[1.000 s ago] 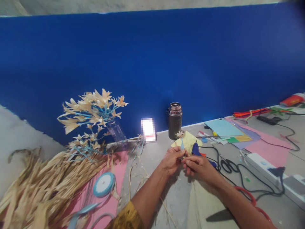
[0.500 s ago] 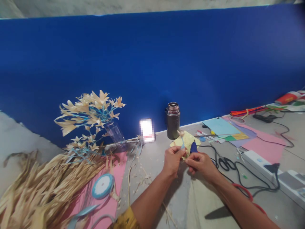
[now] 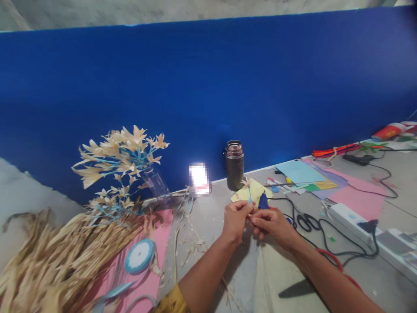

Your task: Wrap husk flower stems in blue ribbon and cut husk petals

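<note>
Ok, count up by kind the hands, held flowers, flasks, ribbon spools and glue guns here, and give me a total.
Hands: 2, the left hand and right hand
Held flower: 1
Flask: 1
Ribbon spool: 1
Glue gun: 1
Total: 6

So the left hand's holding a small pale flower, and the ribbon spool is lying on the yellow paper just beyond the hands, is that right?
Not quite: the head view shows the ribbon spool lying on the pink sheet at the left, not on the yellow paper. The left hand does hold a small pale flower.
</note>
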`<state>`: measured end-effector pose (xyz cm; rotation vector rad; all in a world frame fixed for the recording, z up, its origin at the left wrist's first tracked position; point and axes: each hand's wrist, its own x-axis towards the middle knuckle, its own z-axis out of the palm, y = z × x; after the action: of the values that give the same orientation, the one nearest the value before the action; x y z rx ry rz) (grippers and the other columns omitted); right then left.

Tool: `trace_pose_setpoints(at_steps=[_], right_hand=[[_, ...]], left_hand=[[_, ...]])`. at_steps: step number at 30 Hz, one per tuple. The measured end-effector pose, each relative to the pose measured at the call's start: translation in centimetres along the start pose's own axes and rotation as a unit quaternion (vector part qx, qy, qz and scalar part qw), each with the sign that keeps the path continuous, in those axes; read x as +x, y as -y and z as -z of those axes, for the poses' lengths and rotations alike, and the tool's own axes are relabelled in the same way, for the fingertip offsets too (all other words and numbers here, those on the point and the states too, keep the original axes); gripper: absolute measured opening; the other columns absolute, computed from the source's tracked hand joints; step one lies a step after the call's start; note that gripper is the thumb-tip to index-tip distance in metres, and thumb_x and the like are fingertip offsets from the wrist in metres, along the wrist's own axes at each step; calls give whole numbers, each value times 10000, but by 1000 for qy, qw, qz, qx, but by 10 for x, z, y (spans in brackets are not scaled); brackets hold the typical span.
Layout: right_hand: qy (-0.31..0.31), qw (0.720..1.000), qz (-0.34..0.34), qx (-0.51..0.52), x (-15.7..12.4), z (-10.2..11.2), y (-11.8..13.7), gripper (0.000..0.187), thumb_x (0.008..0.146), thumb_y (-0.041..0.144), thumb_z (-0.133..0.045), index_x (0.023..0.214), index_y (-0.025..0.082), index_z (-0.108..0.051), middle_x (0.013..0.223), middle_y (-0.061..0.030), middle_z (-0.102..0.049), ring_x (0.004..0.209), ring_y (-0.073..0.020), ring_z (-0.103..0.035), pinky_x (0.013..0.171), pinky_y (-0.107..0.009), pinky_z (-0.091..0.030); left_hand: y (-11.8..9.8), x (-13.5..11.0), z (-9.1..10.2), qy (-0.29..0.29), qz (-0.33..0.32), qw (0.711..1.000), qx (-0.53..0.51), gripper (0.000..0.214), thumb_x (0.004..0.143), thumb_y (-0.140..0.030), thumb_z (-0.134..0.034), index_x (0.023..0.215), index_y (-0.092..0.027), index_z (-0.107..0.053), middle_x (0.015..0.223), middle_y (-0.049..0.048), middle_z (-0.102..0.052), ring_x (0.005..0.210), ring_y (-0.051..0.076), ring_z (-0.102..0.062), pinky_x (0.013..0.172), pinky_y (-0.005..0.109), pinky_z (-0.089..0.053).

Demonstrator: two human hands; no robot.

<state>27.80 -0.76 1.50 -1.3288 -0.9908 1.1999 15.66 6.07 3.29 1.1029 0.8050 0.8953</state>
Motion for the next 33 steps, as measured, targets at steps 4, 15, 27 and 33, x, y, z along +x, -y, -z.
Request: trace_pose_setpoints(at_steps=[4,15,27,33], right_hand=[[-45,999,5,11,0,0,-1,402,623,526,-833,631,160,-668,527,-5,-665,456,-121,-597,461,-231,-487],[-103,994,25,2,-2,-5,4,352,638,482,-818,635,184,-631,501,28,-614,446,-126,-569,462,-247,-481],[-18,1000,14,18,1,3,-3,379,671,495,-810,799,149,-721,639,9,-646,508,-104,-586,484,-230,-502],[-29,998,19,51,-2,0,0,373,676,504,-812,690,168,-650,586,21,-634,494,-107,-573,512,-253,-525]], left_hand=[[-2,-4,-1,-14,-16,999,45,210,706,-348,-743,690,-140,-773,721,78,-726,668,171,-608,649,282,-458],[0,-6,-6,-32,-40,997,50,158,744,-260,-682,733,-141,-787,860,115,-778,782,211,-677,749,308,-505],[4,-5,-4,22,9,999,-45,334,699,-362,-781,905,-103,-743,787,104,-757,589,142,-615,579,255,-469],[-1,-4,-1,24,30,993,-114,383,610,-338,-858,875,-108,-703,751,114,-759,636,175,-668,644,279,-500]])
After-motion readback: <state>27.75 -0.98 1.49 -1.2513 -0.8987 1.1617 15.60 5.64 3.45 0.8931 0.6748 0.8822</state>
